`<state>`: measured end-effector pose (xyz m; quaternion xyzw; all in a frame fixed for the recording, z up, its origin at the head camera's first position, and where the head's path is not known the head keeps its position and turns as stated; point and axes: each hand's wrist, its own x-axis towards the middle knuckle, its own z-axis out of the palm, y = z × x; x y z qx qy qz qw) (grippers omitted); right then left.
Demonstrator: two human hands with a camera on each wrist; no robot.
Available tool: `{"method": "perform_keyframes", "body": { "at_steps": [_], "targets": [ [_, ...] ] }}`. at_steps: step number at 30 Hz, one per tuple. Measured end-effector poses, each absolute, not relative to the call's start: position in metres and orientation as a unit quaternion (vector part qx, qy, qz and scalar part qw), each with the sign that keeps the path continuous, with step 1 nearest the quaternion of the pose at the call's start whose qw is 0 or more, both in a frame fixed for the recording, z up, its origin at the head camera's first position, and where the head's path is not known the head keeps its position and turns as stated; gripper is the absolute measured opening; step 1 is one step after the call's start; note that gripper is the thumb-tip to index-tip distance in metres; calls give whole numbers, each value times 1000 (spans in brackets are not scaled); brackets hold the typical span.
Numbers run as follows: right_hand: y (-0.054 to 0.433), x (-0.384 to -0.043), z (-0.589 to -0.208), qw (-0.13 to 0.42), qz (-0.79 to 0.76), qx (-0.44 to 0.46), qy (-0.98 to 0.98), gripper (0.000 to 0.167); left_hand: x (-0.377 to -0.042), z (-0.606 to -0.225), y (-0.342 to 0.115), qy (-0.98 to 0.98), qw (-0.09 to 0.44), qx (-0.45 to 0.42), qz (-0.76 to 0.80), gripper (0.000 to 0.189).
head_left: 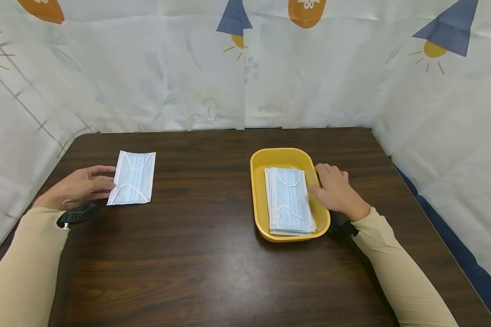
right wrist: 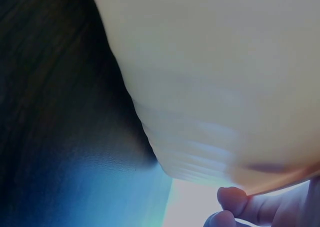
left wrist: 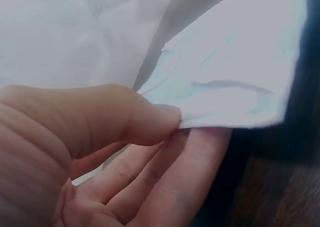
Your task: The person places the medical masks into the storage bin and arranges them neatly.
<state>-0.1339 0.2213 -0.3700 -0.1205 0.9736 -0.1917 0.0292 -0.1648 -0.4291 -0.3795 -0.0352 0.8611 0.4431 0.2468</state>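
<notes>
On the left side of the table, my left hand point(head_left: 82, 186) pinches one light blue face mask point(head_left: 137, 178) by its near-left edge. The left wrist view shows the thumb on top of the mask's edge and the fingers beneath it. Two white ear loops lie across the mask. My right hand point(head_left: 336, 190) holds the right rim of a yellow plastic tub point(head_left: 260, 204), thumb over the rim and fingers outside. Inside the tub lies a stack of face masks point(head_left: 288, 200), loops up. From the right wrist, the tub's outer wall point(right wrist: 200, 87) fills most of the view.
The dark wood-grain table point(head_left: 204, 254) spreads between and in front of both hands. White printed curtains point(head_left: 172, 68) hang behind the table and along both sides. Dark blue fabric point(head_left: 450, 231) shows beyond the right edge.
</notes>
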Motion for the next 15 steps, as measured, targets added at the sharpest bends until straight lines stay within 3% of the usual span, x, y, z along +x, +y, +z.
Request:
{"method": "perform_keyframes", "body": {
  "at_steps": [10, 15],
  "targets": [
    [221, -133, -370, 34, -190, -117, 974, 31, -160, -385, -417, 806, 219, -28, 549, 64],
    [221, -134, -370, 34, -192, -119, 974, 30, -157, -385, -407, 806, 210, -38, 552, 70]
  ]
}}
